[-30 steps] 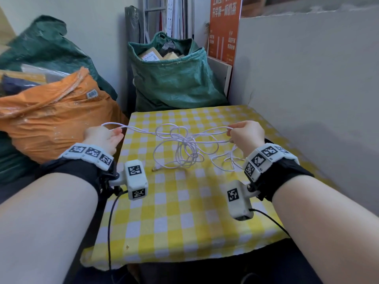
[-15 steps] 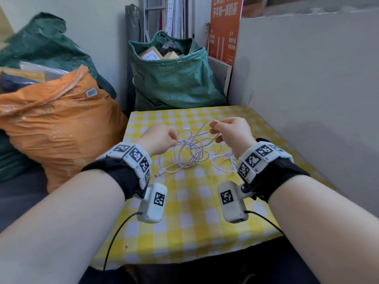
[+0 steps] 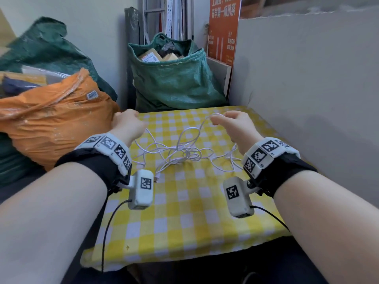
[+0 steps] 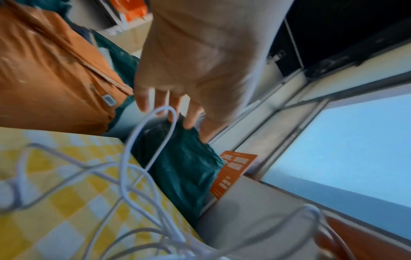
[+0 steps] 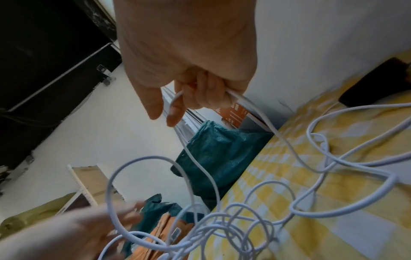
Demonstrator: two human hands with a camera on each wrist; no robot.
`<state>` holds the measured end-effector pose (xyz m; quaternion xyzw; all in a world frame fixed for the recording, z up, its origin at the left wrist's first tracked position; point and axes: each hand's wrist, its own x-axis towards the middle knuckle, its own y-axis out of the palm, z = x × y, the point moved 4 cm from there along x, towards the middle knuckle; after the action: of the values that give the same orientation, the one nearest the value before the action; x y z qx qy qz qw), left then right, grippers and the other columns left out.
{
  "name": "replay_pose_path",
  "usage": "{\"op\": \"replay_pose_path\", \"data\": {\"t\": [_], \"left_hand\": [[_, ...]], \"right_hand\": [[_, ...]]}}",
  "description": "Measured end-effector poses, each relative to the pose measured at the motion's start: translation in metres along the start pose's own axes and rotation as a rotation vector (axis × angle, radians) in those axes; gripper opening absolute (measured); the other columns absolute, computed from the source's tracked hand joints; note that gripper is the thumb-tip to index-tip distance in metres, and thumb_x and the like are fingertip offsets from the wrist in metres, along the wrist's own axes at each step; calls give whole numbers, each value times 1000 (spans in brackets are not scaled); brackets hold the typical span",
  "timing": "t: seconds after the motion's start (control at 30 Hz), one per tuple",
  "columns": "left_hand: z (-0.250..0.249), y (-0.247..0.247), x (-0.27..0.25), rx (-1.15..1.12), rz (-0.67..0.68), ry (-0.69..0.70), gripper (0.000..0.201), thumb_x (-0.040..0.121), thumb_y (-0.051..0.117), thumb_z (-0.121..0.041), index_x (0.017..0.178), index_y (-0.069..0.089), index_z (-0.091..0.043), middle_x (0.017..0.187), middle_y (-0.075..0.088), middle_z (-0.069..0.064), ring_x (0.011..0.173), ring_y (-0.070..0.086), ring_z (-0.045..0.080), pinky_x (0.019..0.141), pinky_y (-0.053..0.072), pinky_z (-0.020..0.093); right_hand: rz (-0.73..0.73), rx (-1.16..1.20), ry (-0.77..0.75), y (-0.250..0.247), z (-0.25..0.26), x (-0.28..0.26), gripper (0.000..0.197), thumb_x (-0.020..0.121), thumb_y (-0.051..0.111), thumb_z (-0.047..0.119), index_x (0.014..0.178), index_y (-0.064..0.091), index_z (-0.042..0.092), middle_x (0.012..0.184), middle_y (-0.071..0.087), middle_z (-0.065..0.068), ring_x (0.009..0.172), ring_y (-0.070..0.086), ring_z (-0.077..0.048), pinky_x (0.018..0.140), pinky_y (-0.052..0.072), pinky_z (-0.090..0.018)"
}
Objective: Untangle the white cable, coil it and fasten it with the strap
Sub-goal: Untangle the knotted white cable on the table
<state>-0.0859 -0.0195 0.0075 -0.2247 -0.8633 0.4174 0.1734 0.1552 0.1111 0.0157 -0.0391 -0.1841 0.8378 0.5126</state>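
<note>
The white cable (image 3: 180, 152) lies in a loose tangle on the middle of the yellow checked table (image 3: 184, 212). My right hand (image 3: 217, 117) is above the far right part of the tangle; in the right wrist view its curled fingers (image 5: 206, 93) grip a strand of the cable (image 5: 255, 109) that is lifted off the table. My left hand (image 3: 131, 117) is at the table's far left edge. In the left wrist view its fingers (image 4: 175, 109) are straight, with a cable loop (image 4: 164, 110) hooked over one of them. A plug end (image 3: 156, 178) lies by my left wrist. No strap shows.
An orange sack (image 3: 51, 124) bulges against the table's left side. A green bag (image 3: 174, 83) with parcels stands behind the far edge. A grey board (image 3: 307, 78) walls off the right side. A dark object (image 5: 378, 84) lies on the table by that board.
Half a second ago both hands met over the tangle. Now they are apart: the left has swung out to the left edge with a loop, and the right has lifted a strand.
</note>
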Motion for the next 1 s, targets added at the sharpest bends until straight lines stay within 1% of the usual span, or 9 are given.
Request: {"op": "replay_pose_path", "data": {"t": [0.1,0.2,0.33,0.4,0.53,0.67,0.77,0.9,1.0], "left_hand": [[-45,13,-30,-262,220,264,51,88,64,-24,136,49,-15,135,52,9,121,50,21,93,42,28],[-83,26,-62,-146,462,470,50,89,63,-25,136,49,-15,135,51,1,122,48,14,90,38,22],[-90,45,-77,-204,648,451,12,95,52,-14,91,63,-11,85,66,5,78,62,11,67,45,21],[-81,50,-73,-121,621,421,22,96,48,-15,78,60,-17,67,61,0,56,56,1,55,41,17],[-48,38,-52,274,464,411,26,95,46,-15,84,69,-9,75,65,3,59,51,11,51,38,22],[-13,22,-34,476,281,240,31,99,38,-24,83,65,-22,91,57,4,103,51,29,79,34,34],[-7,16,-32,579,196,175,33,99,35,-33,87,65,-30,111,51,5,118,36,31,96,28,44],[-21,14,-37,641,70,320,40,98,33,-29,69,59,-23,92,51,1,113,39,28,99,27,42],[-38,22,-42,646,68,436,37,99,34,-30,77,63,-23,83,51,-1,107,47,28,87,30,38]], "right_hand": [[86,3,-114,11,17,-6,25,88,60,29,64,64,21,47,33,9,34,26,-4,37,23,-14],[135,53,-197,14,31,-14,25,91,57,23,69,65,15,45,36,11,31,26,-4,35,21,-11],[19,109,-265,3,39,-16,28,93,55,17,67,62,12,32,39,15,33,36,-1,38,26,-9],[-142,83,-238,-9,32,-8,30,90,57,20,62,63,15,33,36,11,33,33,-4,40,25,-12],[-439,13,-80,-44,11,10,27,85,52,25,67,69,14,49,48,5,57,48,-14,60,41,-28],[-587,-155,40,-71,-9,17,33,89,47,27,88,72,5,82,66,-14,87,61,-32,77,46,-34],[-522,-319,144,-71,-23,17,34,92,44,25,97,70,3,103,68,-20,100,60,-37,82,45,-33],[-280,-658,337,-58,-26,4,35,94,42,24,121,60,10,132,52,-16,128,37,-33,104,31,-39],[-118,-768,109,-29,-12,-2,45,92,45,21,137,48,21,138,50,-9,130,38,-29,103,33,-36]]}}
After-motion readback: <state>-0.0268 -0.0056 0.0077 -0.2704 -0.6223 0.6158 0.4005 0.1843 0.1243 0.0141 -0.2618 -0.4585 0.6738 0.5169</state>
